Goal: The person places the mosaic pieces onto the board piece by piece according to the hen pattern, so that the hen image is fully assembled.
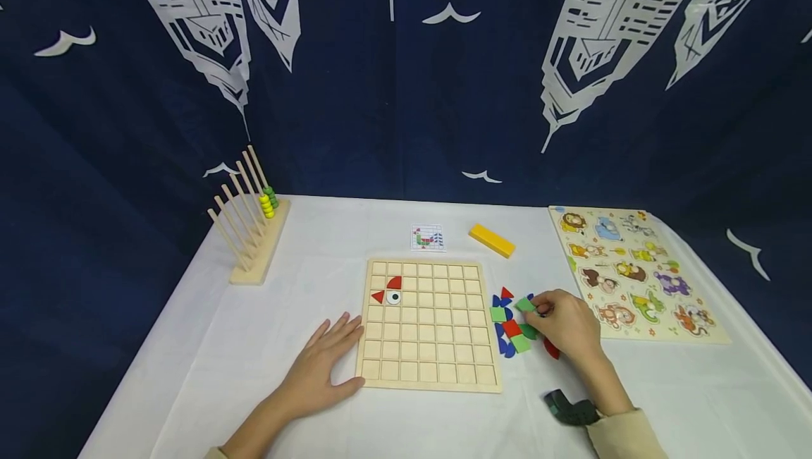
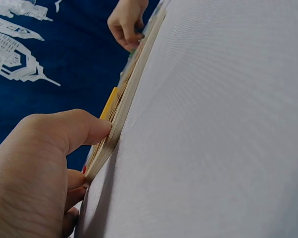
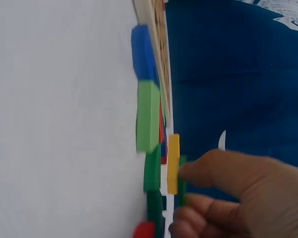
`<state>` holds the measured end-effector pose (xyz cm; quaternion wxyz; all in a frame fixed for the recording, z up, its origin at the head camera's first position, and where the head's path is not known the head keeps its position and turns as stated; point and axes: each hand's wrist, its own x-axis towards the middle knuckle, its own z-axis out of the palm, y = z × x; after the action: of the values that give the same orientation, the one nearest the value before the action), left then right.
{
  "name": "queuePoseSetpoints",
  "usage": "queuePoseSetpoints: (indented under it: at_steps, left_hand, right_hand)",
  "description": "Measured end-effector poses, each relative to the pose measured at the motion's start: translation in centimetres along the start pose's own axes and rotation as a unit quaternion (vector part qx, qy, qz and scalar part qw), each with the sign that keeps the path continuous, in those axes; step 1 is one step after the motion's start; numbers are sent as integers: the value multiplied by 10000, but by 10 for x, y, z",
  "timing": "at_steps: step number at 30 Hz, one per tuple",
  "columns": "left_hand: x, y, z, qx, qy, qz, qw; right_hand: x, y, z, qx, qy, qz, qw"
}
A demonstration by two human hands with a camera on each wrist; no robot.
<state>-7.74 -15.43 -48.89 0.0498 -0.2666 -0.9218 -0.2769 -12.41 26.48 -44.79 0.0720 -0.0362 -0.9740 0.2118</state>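
A wooden grid board (image 1: 431, 325) lies on the table, with a red quarter-circle (image 1: 395, 282), a red triangle (image 1: 378, 297) and an eye tile (image 1: 393, 297) in its upper left cells. My left hand (image 1: 326, 367) rests flat at the board's left edge, fingers spread and thumb touching the rim, as the left wrist view also shows. To the right of the board, my right hand (image 1: 567, 321) pinches a green square tile (image 1: 525, 304) above a loose pile of blue, red and green pieces. In the right wrist view the thumb partly hides that green tile (image 3: 182, 186).
A picture card (image 1: 428, 237) and a yellow bar (image 1: 492, 240) lie behind the board. At the left stands a peg stand (image 1: 260, 251) with yellow and green beads. An animal puzzle board (image 1: 634, 276) is at the right. A black object (image 1: 571, 409) sits by the right wrist.
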Motion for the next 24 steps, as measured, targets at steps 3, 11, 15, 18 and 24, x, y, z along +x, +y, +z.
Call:
queuePoseSetpoints:
  at_steps: [3,11,15,18,24]
  left_hand:
    - [-1,0,-1,11,20,1,10000]
    - [-1,-1,-1,-7,62,-3,10000]
    - [-1,-2,1,10,55,11,10000]
    - [-1,-2,1,15,84,51,10000]
    - [-1,-1,1,57,104,109,9999]
  right_hand:
    - [2,-7,-3,118,217,-183,9995]
    - [9,-70,9,671,57,-1172,9908]
    - [11,-110,21,839,-341,-1662,9819]
    - [11,-135,32,862,-566,-1995,9745]
    - [11,-163,57,637,-967,-2451,9626]
